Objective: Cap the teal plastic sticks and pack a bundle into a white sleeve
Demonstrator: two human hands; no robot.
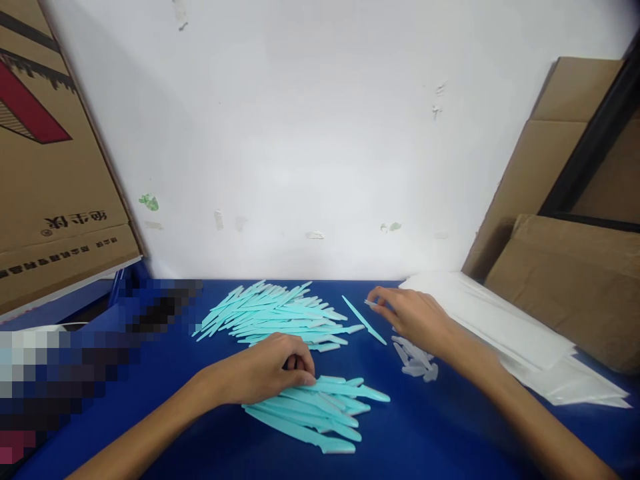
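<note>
My left hand (pixel 277 367) is over the nearer pile of turquoise eyebrow razors (pixel 320 413). Its fingers are curled, with thumb and fingertips closed at the end of a razor on top of that pile. Farther back and to the right, my right hand (pixel 407 313) pinches a small translucent blade cap (pixel 371 304) between thumb and fingers. A single turquoise razor (pixel 364 320) lies slantwise on the table, just left of this hand. Below the right wrist sits a small heap of loose translucent caps (pixel 416 360), partly hidden by the hand.
A larger pile of turquoise razors (pixel 280 310) spreads across the back of the blue table (pixel 200 427). White sheets or bags (pixel 510 333) lie at the right, beside cardboard (pixel 570 287). A printed carton (pixel 60 173) stands at the left. A white wall (pixel 320 147) closes off the back.
</note>
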